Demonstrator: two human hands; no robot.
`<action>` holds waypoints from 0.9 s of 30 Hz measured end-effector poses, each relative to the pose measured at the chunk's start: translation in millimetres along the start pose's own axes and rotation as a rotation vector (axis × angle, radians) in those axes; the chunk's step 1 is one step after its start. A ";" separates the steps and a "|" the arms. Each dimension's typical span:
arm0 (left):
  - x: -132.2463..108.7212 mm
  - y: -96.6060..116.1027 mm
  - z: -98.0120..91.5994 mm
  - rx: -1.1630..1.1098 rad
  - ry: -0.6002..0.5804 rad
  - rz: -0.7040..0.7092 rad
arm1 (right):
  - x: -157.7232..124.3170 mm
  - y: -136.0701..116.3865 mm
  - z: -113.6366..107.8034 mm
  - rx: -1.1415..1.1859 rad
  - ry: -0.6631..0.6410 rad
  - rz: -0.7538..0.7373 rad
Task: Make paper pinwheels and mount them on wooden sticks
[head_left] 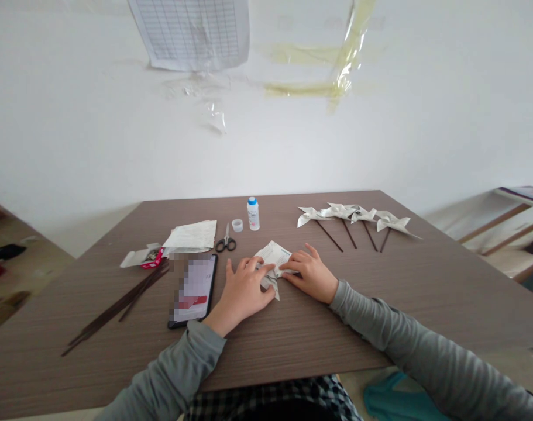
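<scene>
A printed sheet of paper (272, 254), cut and partly folded like a pinwheel, lies on the table between my hands. My left hand (246, 287) grips its left side, thumb and fingertips on the paper near the middle. From the right, my right hand (312, 275) pinches the paper close to its centre, with one finger raised. The fingers hide part of the folds. Left of my left hand lies a phone (196, 292) with its screen lit. Behind the paper stand a white bottle (253, 215) with a blue cap and a small clear cup (237, 225).
Several finished paper pinwheels (343, 211) on dark sticks lie at the back right. Black-handled scissors (226, 241), a paper stack (191, 236), an opened red-and-white box (150, 257) and thin brown sticks (117, 307) are on the left. A teal stool (398, 397) stands below the table's front edge.
</scene>
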State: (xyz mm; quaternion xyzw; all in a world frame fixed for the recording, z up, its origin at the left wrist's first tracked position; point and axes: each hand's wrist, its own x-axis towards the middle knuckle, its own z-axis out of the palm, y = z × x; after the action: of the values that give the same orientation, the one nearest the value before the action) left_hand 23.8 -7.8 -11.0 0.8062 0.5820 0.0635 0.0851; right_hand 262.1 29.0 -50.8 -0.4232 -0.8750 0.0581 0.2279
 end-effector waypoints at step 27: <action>-0.6 1.5 2.4 0.018 0.019 -0.009 | -0.1 0.9 0.6 0.011 -0.015 0.004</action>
State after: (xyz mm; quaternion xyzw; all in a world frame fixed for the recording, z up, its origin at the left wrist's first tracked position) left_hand 25.5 -9.0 -13.1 0.8038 0.5868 0.0655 0.0725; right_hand 262.6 29.5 -51.6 -0.4234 -0.8754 0.0667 0.2235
